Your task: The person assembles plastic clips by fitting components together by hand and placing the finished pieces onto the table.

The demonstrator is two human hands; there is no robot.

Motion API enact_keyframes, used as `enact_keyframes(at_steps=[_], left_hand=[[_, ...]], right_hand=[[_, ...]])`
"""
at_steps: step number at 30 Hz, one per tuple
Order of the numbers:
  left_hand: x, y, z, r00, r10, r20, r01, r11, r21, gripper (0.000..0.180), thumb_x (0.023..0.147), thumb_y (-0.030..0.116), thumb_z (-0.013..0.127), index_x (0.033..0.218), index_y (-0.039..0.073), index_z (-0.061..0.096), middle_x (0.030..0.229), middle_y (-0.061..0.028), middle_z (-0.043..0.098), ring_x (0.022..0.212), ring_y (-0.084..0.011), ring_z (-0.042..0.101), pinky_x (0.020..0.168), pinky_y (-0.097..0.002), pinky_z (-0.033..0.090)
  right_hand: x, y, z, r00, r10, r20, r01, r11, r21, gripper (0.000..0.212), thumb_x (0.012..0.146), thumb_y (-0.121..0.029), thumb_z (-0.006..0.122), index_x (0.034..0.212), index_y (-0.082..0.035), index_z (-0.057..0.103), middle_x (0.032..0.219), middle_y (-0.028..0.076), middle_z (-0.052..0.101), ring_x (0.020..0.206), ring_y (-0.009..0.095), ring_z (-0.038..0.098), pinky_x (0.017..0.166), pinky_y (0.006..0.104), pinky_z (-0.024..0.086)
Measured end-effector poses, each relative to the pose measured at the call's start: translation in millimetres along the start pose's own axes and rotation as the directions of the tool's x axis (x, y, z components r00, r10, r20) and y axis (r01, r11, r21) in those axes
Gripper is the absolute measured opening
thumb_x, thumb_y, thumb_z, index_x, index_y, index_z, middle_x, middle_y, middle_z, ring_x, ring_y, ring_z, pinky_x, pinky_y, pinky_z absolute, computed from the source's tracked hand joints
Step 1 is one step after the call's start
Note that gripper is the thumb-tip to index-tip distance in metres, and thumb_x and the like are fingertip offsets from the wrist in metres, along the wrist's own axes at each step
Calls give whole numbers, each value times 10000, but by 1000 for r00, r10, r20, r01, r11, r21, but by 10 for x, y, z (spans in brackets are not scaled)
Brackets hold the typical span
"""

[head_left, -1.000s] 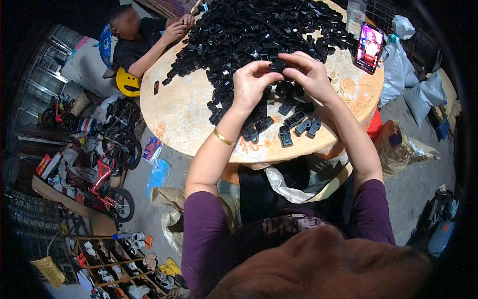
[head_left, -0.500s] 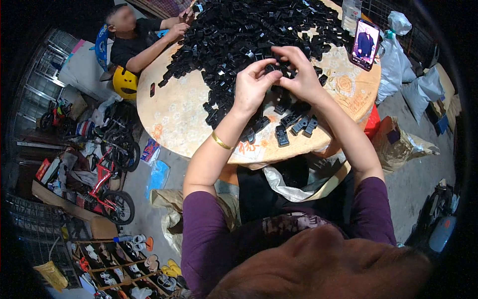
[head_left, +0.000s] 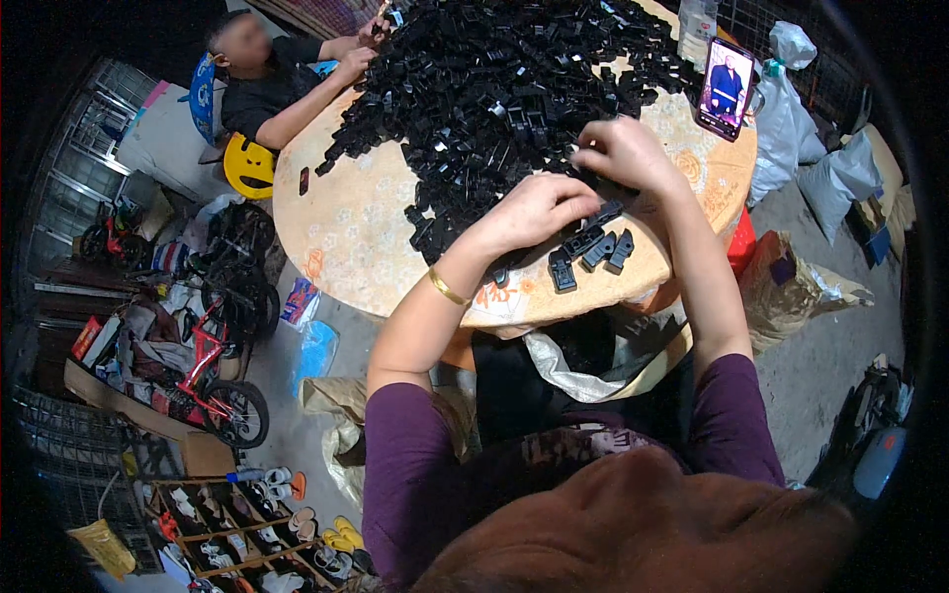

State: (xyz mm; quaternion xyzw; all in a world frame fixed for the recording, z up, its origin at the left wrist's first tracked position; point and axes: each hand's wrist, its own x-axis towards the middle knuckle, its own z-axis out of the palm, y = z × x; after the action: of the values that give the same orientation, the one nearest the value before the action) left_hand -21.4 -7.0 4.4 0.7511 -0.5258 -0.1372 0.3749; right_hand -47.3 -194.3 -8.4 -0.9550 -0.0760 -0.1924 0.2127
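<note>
Two-handed handling of small black parts at a cloth-covered round table.
The left hand [head_left: 539, 212] curves downward, thumb and fingertips close together beside the near group of black parts [head_left: 563, 272]; the right hand [head_left: 633, 153] is half-curled at the margin of the black pile [head_left: 465, 109] on the table [head_left: 346, 222]. Whether either grips a part cannot be told. The step appears to be picking or placing single parts; the next move would call for a precise fingertip pinch.
</note>
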Motion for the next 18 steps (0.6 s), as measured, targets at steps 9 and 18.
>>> enact_keyframes(at_steps=[9, 18], left_hand=[[16, -279, -41, 978, 132, -163, -33, 862, 505, 244, 690, 16, 610, 933, 31, 597, 904, -118, 547, 881, -288, 494, 802, -352, 413], [44, -228, -95, 926, 0, -377, 81, 977, 198, 326, 663, 131, 653, 948, -3, 571, 844, -122, 512, 752, -224, 546, 679, -299, 454]], right_hand=[[-9, -40, 44, 1000, -16, -12, 16, 998, 63, 283, 665, -185, 577, 926, -81, 613, 814, 146, 628, 784, 284, 607, 695, 371, 482], [38, -248, 28, 996, 18, -83, 63, 508, 859, 341, 801, -67, 558, 1137, -49, 507, 1018, 41, 560, 847, 102, 528, 743, 250, 459]])
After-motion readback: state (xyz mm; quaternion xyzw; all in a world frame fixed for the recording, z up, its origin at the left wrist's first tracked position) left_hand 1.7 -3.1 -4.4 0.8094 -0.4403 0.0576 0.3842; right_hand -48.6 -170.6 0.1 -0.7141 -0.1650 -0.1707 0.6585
